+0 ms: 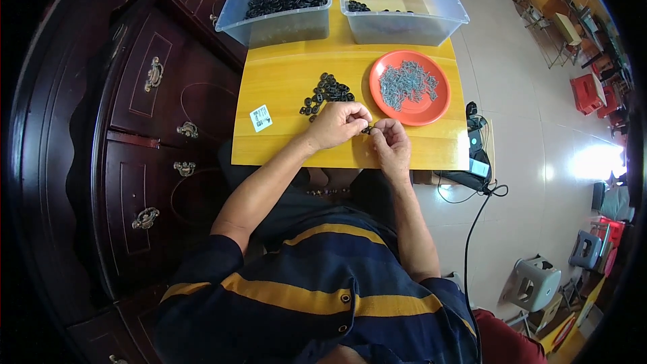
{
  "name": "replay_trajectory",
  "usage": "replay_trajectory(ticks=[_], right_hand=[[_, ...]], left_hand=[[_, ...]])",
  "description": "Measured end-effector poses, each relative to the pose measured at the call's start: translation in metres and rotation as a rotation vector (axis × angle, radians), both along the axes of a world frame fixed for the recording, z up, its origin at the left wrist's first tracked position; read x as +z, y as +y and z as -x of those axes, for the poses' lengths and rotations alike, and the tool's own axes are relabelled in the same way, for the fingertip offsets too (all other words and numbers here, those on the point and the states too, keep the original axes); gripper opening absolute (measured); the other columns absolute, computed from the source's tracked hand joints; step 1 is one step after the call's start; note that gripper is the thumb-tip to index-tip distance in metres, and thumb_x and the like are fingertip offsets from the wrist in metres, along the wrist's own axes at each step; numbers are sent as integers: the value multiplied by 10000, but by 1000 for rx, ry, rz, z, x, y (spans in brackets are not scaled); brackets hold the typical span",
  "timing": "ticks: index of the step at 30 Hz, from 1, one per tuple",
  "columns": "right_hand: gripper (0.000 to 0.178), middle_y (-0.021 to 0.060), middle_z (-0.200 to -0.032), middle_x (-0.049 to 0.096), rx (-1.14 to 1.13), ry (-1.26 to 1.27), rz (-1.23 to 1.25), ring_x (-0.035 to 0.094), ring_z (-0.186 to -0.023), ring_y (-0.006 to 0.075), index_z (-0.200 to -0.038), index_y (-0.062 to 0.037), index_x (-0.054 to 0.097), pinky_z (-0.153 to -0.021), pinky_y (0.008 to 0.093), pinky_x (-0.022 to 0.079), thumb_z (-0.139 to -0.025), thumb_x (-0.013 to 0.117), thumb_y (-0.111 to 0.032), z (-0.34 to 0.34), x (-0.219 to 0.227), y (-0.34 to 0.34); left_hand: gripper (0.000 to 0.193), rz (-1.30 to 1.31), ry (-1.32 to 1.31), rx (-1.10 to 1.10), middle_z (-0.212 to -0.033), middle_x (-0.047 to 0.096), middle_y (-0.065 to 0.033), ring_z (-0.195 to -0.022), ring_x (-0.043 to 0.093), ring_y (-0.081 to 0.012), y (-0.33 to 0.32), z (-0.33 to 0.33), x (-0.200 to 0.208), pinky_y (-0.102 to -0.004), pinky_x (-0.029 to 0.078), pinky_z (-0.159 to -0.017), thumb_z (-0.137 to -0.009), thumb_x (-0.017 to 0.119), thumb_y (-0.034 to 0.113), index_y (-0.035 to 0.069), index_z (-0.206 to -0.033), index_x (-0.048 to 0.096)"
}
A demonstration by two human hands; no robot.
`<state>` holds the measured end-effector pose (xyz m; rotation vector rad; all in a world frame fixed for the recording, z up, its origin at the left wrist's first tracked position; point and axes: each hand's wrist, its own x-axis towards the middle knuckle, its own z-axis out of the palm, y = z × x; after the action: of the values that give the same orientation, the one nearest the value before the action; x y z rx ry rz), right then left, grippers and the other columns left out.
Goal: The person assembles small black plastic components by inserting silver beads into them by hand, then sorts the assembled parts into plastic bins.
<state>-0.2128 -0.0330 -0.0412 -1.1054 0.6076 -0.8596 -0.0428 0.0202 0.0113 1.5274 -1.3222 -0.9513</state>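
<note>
Close together over the near part of the yellow wooden table (283,148), my left hand (339,124) and my right hand (393,145) are both closed in a pinch. Between their fingertips is a small black part (366,130), mostly covered by the fingers. A loose pile of small black oval parts (328,91) lies just beyond my left hand. Past my right hand sits a round orange-red plate (441,108), heaped with small grey metal pieces (408,85) that look like screws or pins.
Two clear plastic bins stand at the table's far edge: the left bin (290,32) holds many black parts, the right bin (404,30) only some. A white printed label (261,118) lies at left. Dark wooden drawers (145,155) flank the left side; a grey stool (534,283) stands at right.
</note>
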Motion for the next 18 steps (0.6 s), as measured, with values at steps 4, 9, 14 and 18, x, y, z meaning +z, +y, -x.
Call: replay_trajectory(ticks=[4, 9, 14, 18], right_hand=[[98, -20, -872, 596, -5, 20, -16, 551, -719, 36, -1028, -24, 578, -616, 203, 480, -938, 619, -29, 0, -4, -4], [98, -19, -881, 602, -31, -8, -85, 559, -730, 42, -1026, -33, 581, -636, 204, 484, -937, 623, -35, 1, 6, -4], [102, -15, -885, 601, -22, -56, -117, 570, -739, 51, -1023, -39, 583, -657, 198, 483, -933, 632, -36, 0, 7, -3], [107, -13, -878, 599, -61, -52, -116, 571, -740, 52, -1023, -45, 585, -659, 191, 476, -928, 632, -29, 0, 10, -4]], left_hand=[[81, -36, 132, 11, -873, 674, -5, -770, 640, -65, -3, 3, -2, -230, 532, -694, -929, 622, 64, 10, -976, 661], [148, -102, 158, -3, -914, 685, -16, -767, 646, -66, -2, 3, 5, -229, 534, -675, -921, 643, 64, 6, -1056, 660], [273, 73, -7, -11, -939, 702, -38, -755, 653, -80, 7, 9, -3, -253, 545, -671, -890, 687, 65, -2, -1152, 648], [463, 105, -173, 28, -969, 696, -77, -766, 669, -119, 12, 20, 14, -276, 553, -701, -827, 739, 60, 41, -1265, 591]])
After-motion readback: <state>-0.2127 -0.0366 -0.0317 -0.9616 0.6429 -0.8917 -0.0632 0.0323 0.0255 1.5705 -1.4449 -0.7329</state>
